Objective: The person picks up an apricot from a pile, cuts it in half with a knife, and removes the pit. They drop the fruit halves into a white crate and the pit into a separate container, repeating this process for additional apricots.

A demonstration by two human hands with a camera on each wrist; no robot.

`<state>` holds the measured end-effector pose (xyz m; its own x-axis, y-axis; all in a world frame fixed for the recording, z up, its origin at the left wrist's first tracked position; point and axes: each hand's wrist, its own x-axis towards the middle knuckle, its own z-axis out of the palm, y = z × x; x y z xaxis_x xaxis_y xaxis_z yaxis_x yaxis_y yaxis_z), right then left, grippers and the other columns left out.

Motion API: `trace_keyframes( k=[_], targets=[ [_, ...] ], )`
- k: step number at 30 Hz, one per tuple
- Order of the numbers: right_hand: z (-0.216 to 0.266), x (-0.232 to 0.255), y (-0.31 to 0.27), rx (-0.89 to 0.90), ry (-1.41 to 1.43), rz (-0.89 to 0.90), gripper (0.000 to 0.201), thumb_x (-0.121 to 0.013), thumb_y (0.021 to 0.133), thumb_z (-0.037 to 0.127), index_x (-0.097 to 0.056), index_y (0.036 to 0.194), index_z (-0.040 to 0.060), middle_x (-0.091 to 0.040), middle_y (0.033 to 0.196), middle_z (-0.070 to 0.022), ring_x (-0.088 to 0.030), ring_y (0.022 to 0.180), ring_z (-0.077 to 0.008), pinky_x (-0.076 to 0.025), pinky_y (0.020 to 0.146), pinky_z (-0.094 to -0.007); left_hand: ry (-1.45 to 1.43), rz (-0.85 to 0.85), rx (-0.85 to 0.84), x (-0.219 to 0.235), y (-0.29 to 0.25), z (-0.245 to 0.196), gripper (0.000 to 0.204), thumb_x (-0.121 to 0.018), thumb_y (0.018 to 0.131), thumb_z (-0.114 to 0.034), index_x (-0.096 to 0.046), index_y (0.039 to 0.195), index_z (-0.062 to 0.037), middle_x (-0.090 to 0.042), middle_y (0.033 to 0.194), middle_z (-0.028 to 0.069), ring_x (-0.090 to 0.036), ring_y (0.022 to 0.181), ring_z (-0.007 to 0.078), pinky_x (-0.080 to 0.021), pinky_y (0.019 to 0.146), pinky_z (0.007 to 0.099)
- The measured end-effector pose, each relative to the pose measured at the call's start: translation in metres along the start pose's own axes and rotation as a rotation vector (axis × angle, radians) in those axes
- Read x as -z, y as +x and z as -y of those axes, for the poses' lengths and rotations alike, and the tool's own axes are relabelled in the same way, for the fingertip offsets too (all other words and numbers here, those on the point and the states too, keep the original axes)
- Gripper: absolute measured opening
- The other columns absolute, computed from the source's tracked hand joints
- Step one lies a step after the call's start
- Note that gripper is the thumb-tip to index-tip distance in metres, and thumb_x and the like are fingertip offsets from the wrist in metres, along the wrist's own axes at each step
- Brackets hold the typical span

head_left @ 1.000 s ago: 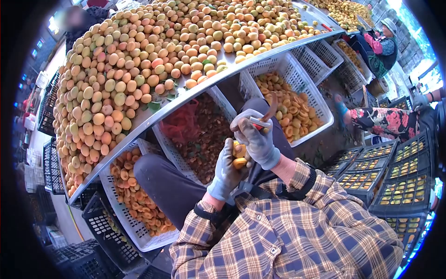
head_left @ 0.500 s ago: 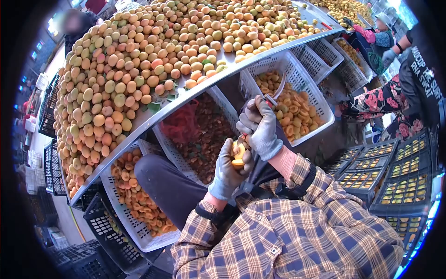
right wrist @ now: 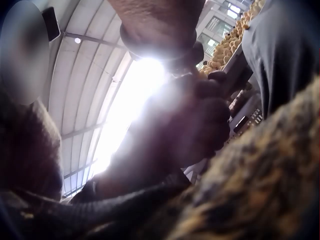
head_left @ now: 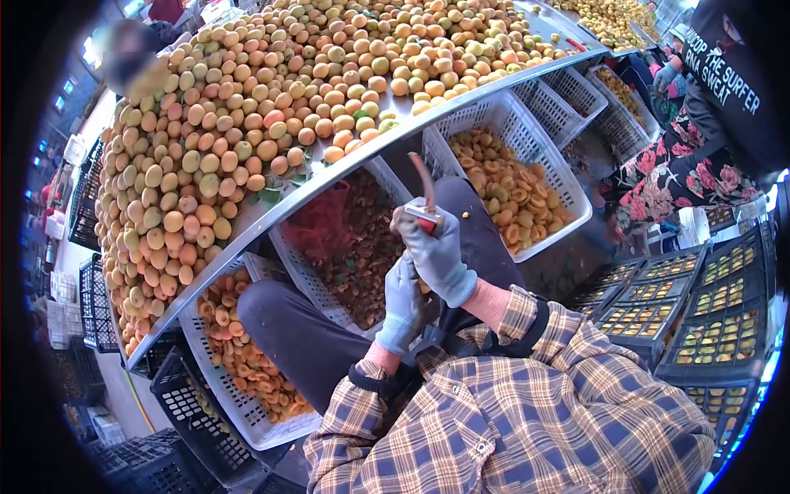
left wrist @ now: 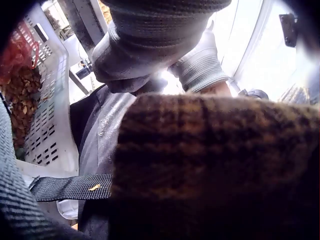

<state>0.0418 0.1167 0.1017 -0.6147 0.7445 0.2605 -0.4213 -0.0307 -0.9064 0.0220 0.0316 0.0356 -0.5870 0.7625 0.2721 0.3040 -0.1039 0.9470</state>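
My left hand (head_left: 401, 303), in a grey glove, holds a cut apricot (head_left: 425, 286); only a sliver of orange shows beside the fingers. Over its fingertips, my gloved right hand (head_left: 440, 257) grips a small tool (head_left: 423, 216) with a metal band, a red part and a curved brown strip sticking up. Whatever end of the tool meets the fruit is hidden by the hands. Beneath lies a white crate (head_left: 387, 183) of brown pits with a red mesh bag (head_left: 319, 226). In the left wrist view a glove (left wrist: 150, 47) blocks the fruit; the right wrist view is dark and glared.
Whole apricots (head_left: 271, 107) heap on a metal-edged table (head_left: 309, 191) ahead. White crates of apricot halves stand left (head_left: 284, 432) and right (head_left: 568, 216) of my knees. Black crates (head_left: 709, 346) are stacked at the right, where a person in black (head_left: 724, 90) leans in.
My right hand has moved left onto the left hand, swinging the tool upright. The left hand has turned, covering the apricot seen earlier. The person in black has come further into view.
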Motion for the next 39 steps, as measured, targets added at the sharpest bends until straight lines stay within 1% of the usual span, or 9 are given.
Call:
trace_keyframes(
  k=[3,6,11,22,25,28,30,34,39],
  targets=[
    [0.004,0.003,0.001,-0.113,0.083,-0.066,0.009,-0.061,0.09,0.012,-0.062,0.09,0.0038,-0.058,0.077,0.0041,-0.048,0.063,-0.0003,-0.037,0.053,-0.0161,-1.224,-0.282,0.869,-0.005,0.016,-0.054,0.038,-0.045,0.095,-0.046,-0.059,0.102,-0.0112,-0.065,0.087,0.0058,-0.063,0.071,0.0193,-0.052,0.061,0.0277],
    [0.01,0.003,0.007,-0.27,0.257,-0.14,0.02,-0.057,0.093,0.021,-0.057,0.079,0.0077,-0.04,0.052,0.007,-0.034,0.042,-0.0018,-0.024,0.04,-0.0202,-1.47,-0.003,0.889,0.008,0.004,-0.019,0.036,-0.041,0.098,-0.041,-0.058,0.097,-0.0096,-0.063,0.08,0.0042,-0.058,0.063,0.0122,-0.046,0.05,0.0245],
    [0.006,0.007,0.009,-0.361,0.395,-0.146,0.025,-0.055,0.094,0.025,-0.054,0.076,0.0084,-0.031,0.049,0.0066,-0.027,0.038,-0.0044,-0.025,0.039,-0.0232,-1.503,-0.17,1.058,0.007,0.011,-0.027,0.036,-0.04,0.097,-0.043,-0.054,0.084,-0.0124,-0.047,0.062,-0.0006,-0.044,0.05,0.0107,-0.03,0.041,0.0208],
    [0.017,0.003,0.014,-0.52,0.596,-0.108,0.031,-0.048,0.097,0.034,-0.05,0.077,0.0105,-0.024,0.053,0.0079,-0.024,0.041,-0.0055,-0.025,0.042,-0.0241,-1.722,0.129,0.928,0.011,0.008,-0.002,0.034,-0.047,0.094,-0.047,-0.057,0.088,-0.0147,-0.054,0.066,0.0006,-0.049,0.051,0.0125,-0.031,0.042,0.0223],
    [0.022,0.014,0.018,-0.44,0.505,-0.008,0.028,-0.051,0.097,0.03,-0.053,0.079,0.0078,-0.031,0.053,0.0068,-0.029,0.042,-0.005,-0.027,0.041,-0.0233,-1.174,-0.143,0.786,0.008,0.014,-0.023,0.047,-0.041,0.096,-0.053,-0.057,0.092,-0.0099,-0.054,0.067,0.0027,-0.05,0.054,0.0135,-0.038,0.048,0.0224],
    [0.029,0.03,0.019,-0.289,0.173,0.128,0.022,-0.059,0.093,0.022,-0.058,0.084,0.0024,-0.049,0.061,0.0027,-0.043,0.049,-0.0036,-0.035,0.044,-0.0204,-0.994,-0.15,0.651,0.016,0.014,-0.011,0.046,-0.043,0.095,-0.052,-0.059,0.099,-0.0089,-0.058,0.074,0.0025,-0.054,0.059,0.0122,-0.042,0.049,0.0239],
    [0.008,0.032,0.016,0.143,-0.277,0.247,0.022,-0.061,0.092,0.022,-0.059,0.087,0.0002,-0.054,0.066,0.0028,-0.051,0.056,-0.0059,-0.044,0.049,-0.0228,-0.983,-0.155,0.662,0.024,0.014,-0.005,0.048,-0.043,0.095,-0.052,-0.059,0.1,-0.0072,-0.06,0.079,0.0022,-0.056,0.062,0.0118,-0.046,0.054,0.024],
    [0.005,0.031,-0.011,0.16,-0.984,0.407,0.025,-0.067,0.082,0.028,-0.059,0.101,0.0138,-0.063,0.069,-0.0151,-0.065,0.062,-0.031,-0.051,0.054,-0.0391,-0.847,-0.289,0.477,0.027,0.011,0.008,0.045,-0.045,0.096,-0.049,-0.059,0.103,-0.0066,-0.063,0.091,0.0028,-0.061,0.077,0.0114,-0.052,0.065,0.0262],
    [0.002,0.03,-0.011,0.153,-0.99,0.386,0.027,-0.067,0.081,0.029,-0.055,0.096,0.0097,-0.062,0.066,-0.0154,-0.064,0.06,-0.0341,-0.05,0.051,-0.0411,-0.645,-0.225,0.461,0.037,0.002,0.008,0.033,-0.043,0.099,-0.026,-0.057,0.113,-0.0001,-0.062,0.1,0.0062,-0.06,0.087,0.0126,-0.049,0.078,0.0257]
  ],
)
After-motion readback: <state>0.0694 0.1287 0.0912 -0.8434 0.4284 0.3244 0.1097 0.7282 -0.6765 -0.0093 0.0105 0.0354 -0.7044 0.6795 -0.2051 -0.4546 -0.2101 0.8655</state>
